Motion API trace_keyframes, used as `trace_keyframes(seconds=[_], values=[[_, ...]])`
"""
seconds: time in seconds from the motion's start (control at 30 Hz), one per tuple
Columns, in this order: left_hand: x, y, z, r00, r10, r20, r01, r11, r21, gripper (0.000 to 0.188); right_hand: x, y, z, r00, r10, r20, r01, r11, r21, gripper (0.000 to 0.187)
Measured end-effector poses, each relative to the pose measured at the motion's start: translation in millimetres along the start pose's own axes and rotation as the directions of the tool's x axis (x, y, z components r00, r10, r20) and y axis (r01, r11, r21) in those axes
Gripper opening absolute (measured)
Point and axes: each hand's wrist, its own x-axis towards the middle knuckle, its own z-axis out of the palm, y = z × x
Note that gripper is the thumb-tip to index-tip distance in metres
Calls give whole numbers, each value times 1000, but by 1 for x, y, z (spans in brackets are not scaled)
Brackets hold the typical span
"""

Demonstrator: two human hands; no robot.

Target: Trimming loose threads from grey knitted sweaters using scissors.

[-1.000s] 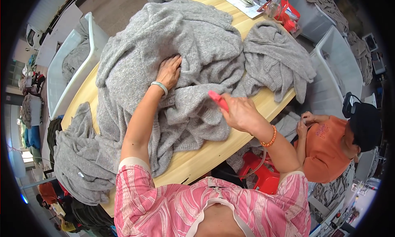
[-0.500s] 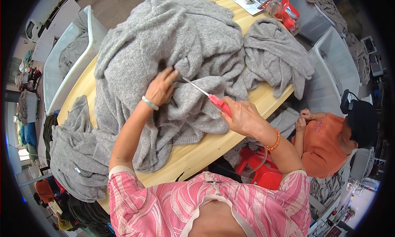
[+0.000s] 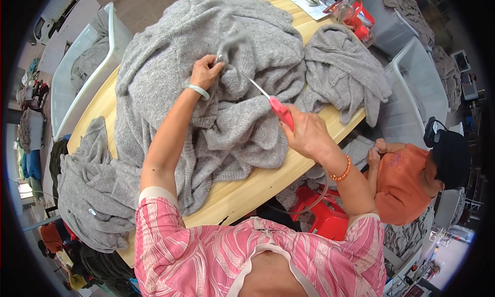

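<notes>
A large heap of grey knitted garments (image 3: 154, 85) covers the middle of the wooden table (image 3: 258, 187). My left hand (image 3: 207, 72) pinches a fold of the grey knit near the heap's centre, its fingertips pressed together on the fabric. In my right hand (image 3: 309, 135) is a red air blow gun (image 3: 281, 113) with a long thin metal nozzle. That nozzle slants up and left toward the fabric just right of my left hand; whether its tip touches the knit, I cannot tell. A thin hose hangs below my right wrist.
Smaller grey knit piles lie at right (image 3: 345, 65) and left (image 3: 95, 194). Pale plastic bins stand at left (image 3: 109, 60) and right (image 3: 396, 85). A red stool (image 3: 330, 224) and a person in orange (image 3: 405, 183) are near my right arm. Papers (image 3: 309, 7) lie at the far edge.
My left hand has moved up and slightly right, from lying spread on the knit to pinching a fold. The blow gun in my right hand has shifted up and right.
</notes>
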Motion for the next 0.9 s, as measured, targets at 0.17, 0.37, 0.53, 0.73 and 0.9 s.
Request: trace_keyframes(seconds=[0.17, 0.37, 0.53, 0.73, 0.9], values=[[-3, 5, 9, 978, -168, 122, 207, 746, -633, 16, 9, -3, 7, 974, -134, 181, 158, 979, -125, 29], [-23, -5, -2, 957, -291, 11, 254, 817, -518, 32, 6, -2, 4, 986, -121, 117, 117, 992, 36, 28], [-96, 49, 2, 973, 192, -125, -86, 813, 576, 63, -10, 16, 12, 996, -82, 28, 77, 986, 147, 29], [-112, 10, -23, 996, 66, -53, -28, 846, 533, 34, -16, 13, 23, 995, -100, 9, 98, 985, 144, 30], [-97, 19, -25, 955, -292, 61, 291, 872, -394, 15, -22, -2, 19, 988, -82, 132, 86, 996, -21, 29]])
